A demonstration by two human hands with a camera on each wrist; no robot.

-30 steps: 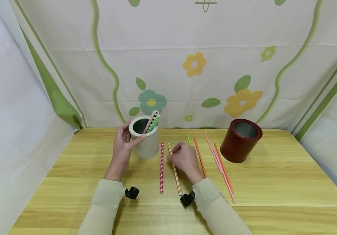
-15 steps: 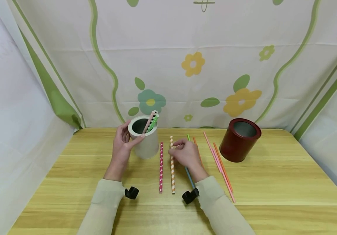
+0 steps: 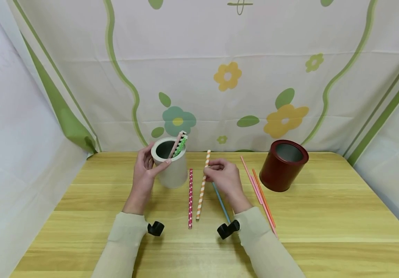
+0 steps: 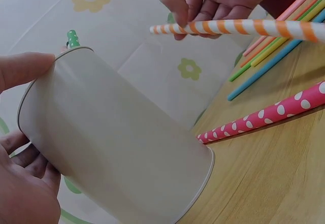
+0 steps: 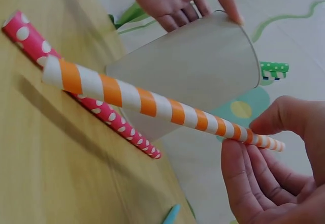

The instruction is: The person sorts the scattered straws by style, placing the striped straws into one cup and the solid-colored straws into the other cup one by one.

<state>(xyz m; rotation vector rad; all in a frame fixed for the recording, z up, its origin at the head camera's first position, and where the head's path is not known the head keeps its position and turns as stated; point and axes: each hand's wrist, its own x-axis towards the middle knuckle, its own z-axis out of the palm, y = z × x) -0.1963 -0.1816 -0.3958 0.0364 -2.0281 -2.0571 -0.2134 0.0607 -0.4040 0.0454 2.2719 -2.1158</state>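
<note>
My left hand (image 3: 145, 172) grips the white canister (image 3: 173, 172), thumb at its rim and fingers round the far left side. Several patterned paper straws lean inside it: a pink one (image 3: 176, 144), a black-and-white one and a green dotted one (image 3: 181, 146). Between thumb and fingertips, my right hand (image 3: 225, 177) pinches an orange-and-white striped paper straw (image 3: 202, 189) near its upper end. In the right wrist view that striped straw (image 5: 177, 112) is tilted and raised off the table. A magenta straw with white dots (image 3: 190, 199) lies on the table between the canister and the striped straw.
A dark red canister (image 3: 282, 168) stands at the right. Between it and my right hand lie thin pink (image 3: 255, 185) and orange straws (image 3: 265, 200). A blue straw (image 3: 221, 202) lies partly under my right hand; green and yellow straws (image 4: 269, 51) show in the left wrist view.
My right hand has lifted the striped straw off the table and moved slightly right, the straw's lower end swinging left. The left hand stays on the white canister.
</note>
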